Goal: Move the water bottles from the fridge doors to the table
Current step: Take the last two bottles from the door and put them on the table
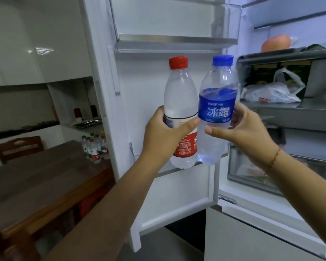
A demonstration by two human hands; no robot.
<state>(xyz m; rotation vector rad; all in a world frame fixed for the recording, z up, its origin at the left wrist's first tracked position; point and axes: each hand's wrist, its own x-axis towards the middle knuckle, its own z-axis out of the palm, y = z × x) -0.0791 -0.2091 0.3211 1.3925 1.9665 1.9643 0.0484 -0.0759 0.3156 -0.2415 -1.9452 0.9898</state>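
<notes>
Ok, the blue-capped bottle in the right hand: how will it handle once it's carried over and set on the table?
The blue-capped bottle looks nearly full, so probably fairly heavy for its size. Its thin clear wall may dent under the right hand. Tall and narrow, it could tip if set down tilted, and would likely roll on the table.

Two bottles are standing side by side before the open fridge door [158, 81]; a table [45, 176] is lying left of it (more bottles [95, 146] on its far end).

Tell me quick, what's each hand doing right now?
Left hand: closed around the red-capped bottle.
Right hand: closed around the blue-capped bottle.
</notes>
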